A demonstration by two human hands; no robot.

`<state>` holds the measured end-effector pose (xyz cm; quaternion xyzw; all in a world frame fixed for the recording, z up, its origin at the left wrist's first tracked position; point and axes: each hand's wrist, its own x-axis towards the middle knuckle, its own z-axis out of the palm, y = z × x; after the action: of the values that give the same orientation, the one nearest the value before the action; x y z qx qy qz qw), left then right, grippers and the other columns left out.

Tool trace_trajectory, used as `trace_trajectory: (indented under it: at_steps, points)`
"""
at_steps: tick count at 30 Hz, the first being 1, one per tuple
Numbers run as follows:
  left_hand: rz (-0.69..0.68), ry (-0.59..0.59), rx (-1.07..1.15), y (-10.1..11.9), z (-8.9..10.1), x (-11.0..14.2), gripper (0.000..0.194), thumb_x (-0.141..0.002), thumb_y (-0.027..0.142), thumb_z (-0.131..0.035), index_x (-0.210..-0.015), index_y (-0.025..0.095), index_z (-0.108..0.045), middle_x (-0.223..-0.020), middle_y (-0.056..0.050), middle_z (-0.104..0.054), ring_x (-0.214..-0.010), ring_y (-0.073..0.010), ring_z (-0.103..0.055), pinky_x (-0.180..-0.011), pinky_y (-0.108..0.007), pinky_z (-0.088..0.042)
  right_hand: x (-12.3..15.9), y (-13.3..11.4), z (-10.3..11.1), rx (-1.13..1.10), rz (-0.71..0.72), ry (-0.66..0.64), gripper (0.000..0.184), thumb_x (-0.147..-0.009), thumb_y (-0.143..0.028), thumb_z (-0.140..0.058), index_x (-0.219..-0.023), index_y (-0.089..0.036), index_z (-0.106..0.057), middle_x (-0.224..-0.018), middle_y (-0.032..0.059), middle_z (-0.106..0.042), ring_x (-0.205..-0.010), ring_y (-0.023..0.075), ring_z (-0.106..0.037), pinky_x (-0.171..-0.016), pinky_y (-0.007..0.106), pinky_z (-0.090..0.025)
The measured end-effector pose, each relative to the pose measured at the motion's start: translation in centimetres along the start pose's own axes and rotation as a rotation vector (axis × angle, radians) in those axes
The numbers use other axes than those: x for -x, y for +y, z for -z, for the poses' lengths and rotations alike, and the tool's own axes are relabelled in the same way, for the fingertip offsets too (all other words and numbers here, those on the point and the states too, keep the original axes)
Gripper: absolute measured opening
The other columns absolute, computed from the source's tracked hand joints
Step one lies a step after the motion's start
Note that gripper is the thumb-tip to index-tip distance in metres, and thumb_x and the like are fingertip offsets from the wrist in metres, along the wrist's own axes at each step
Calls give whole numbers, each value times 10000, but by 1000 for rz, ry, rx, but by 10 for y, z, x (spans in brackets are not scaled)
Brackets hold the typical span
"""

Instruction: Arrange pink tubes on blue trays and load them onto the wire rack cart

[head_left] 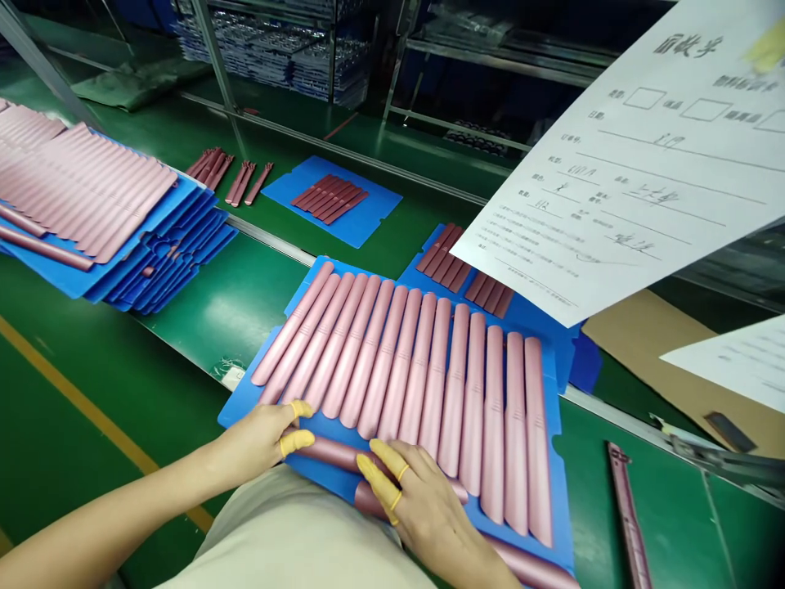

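The left hand (254, 438), half curled, touches a pink tube (328, 454) lying across the near end of a blue plastic tray (555, 483) with two yellow finger cots (298, 442). The right hand (417, 507), fingers loosely spread, lies over a second tube (371, 499) just beside the first. Whether either hand grips firmly cannot be told. Just beyond the fingertips, a row of pink tubes (423, 376) lies side by side on the tray. Right of the right hand, a dark pink strip (625, 515) lies on a green conveyor belt (214, 303). Farther ahead, a printed paper sheet (589, 164) hangs above the tray's far edge. Far to the left of the hands, stacked blue trays (184, 237) hold more pink pieces, and beyond the hands another blue tray (374, 217) carries small dark pink pieces.
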<state>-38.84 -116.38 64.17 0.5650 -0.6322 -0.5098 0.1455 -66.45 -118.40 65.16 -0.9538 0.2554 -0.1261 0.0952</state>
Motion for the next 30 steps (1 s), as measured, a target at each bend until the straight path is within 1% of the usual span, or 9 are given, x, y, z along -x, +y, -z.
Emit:
trace_trajectory:
  at_steps: [4,7,9,15,19,22,24,27,30]
  points:
    - [-265,193,-430,-6,-10,3,265,-925,353,-417,-918,184,-621,-770,-32,-652,-686,-157,-609,-635,-264,-472,-5,-7,0,-36,-46,-5,385,-793,-40,-442,-1139,-165,-559,-996,85,-587,-873,196,-511,-709,336,-482]
    - [-400,355,-624,-7,-15,4,237,-913,318,-450,-907,167,-632,-874,-72,-638,-777,-182,-577,-690,-313,-463,-4,-9,-3,-31,-44,-3,380,-802,-29,-429,-1131,-170,-559,-947,72,-582,-820,173,-504,-687,320,-460]
    - [-423,403,-659,-7,-15,4,200,-905,288,-472,-952,161,-620,-942,-78,-626,-822,-188,-560,-716,-329,-457,-3,-9,-5,-33,-51,3,392,-800,-19,-425,-1142,-165,-551,-954,72,-584,-822,170,-500,-690,317,-450]
    - [-525,403,-691,-7,-16,1,180,-890,193,-493,-1040,147,-582,-925,-70,-625,-840,-185,-535,-727,-313,-444,-4,-2,-6,-39,-63,38,381,-791,-22,-465,-1150,-130,-537,-982,66,-608,-843,184,-475,-686,327,-436]
    - [-659,429,-667,-1,-22,4,184,-882,191,-505,-1046,157,-579,-988,-85,-619,-883,-192,-525,-757,-314,-436,-3,-4,-11,-56,-91,67,301,-811,-66,-498,-1095,-142,-561,-965,66,-609,-854,189,-482,-688,330,-429]
    - [-830,315,-622,12,-30,0,203,-892,283,-503,-1037,161,-577,-1012,-79,-625,-898,-191,-525,-772,-317,-433,0,3,-9,-39,-91,123,301,-801,-73,-535,-1092,-143,-563,-961,70,-607,-859,189,-489,-704,333,-427]
    - [-916,205,-607,24,-37,-10,235,-894,329,-499,-1035,159,-577,-1029,-76,-628,-930,-193,-528,-772,-313,-432,-1,21,-1,17,-82,195,332,-788,-58,-545,-1108,-147,-556,-986,76,-608,-876,194,-494,-725,345,-427]
    - [-1017,60,-594,41,-51,-30,270,-894,378,-483,-1063,188,-573,-1099,-60,-618,-1004,-193,-526,-787,-305,-434,-14,72,18,122,-142,297,302,-801,-80,-536,-1087,-170,-569,-1039,83,-603,-904,204,-507,-775,377,-426]
    - [-1084,8,-607,56,-60,-46,253,-900,380,-457,-1051,224,-587,-1209,-32,-581,-1104,-200,-499,-842,-303,-427,-39,134,33,207,-386,235,221,-849,-211,-485,-1021,-202,-624,-1088,80,-594,-969,240,-494,-861,441,-402]
